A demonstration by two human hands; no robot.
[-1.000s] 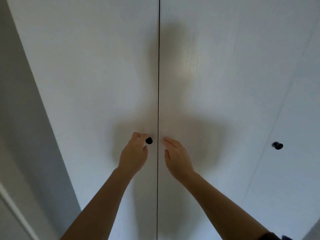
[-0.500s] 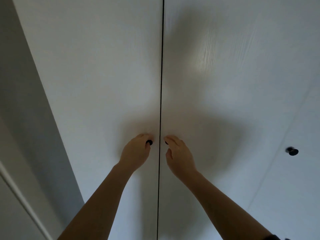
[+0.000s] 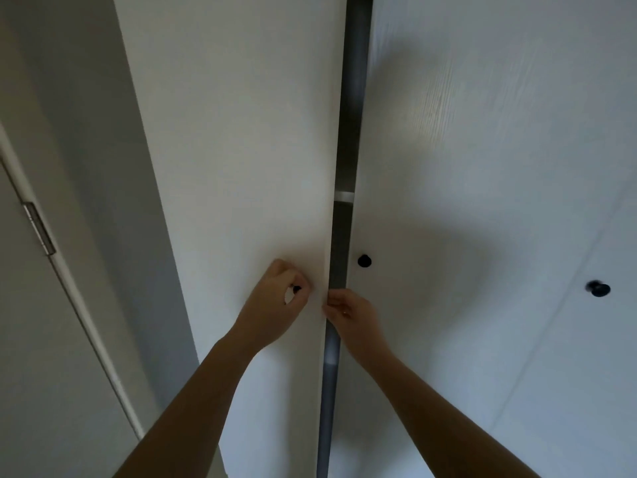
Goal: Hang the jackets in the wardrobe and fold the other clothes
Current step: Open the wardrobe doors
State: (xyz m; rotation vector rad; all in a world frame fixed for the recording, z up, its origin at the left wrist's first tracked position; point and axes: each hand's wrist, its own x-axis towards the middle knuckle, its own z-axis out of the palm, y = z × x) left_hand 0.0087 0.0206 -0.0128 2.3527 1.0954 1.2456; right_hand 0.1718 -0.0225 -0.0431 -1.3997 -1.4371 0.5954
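Note:
The white wardrobe fills the view. Its left door (image 3: 241, 167) stands slightly ajar, with a dark gap (image 3: 339, 243) between it and the right door (image 3: 465, 167). My left hand (image 3: 275, 305) pinches the small black knob (image 3: 296, 289) of the left door. My right hand (image 3: 350, 313) is at the gap, its fingers curled on the left door's free edge. The right door's black knob (image 3: 364, 261) is untouched. A shelf edge (image 3: 344, 196) shows inside the gap. No jackets or other clothes are in view.
A third wardrobe door with its own black knob (image 3: 598, 288) lies to the right. On the left are a grey wall (image 3: 86, 132) and a white room door with a metal hinge (image 3: 38, 229).
The left wardrobe door has swung open a little, showing a dark gap. My right hand moved from the right door's knob area to the left door's edge. My left hand stays on its knob.

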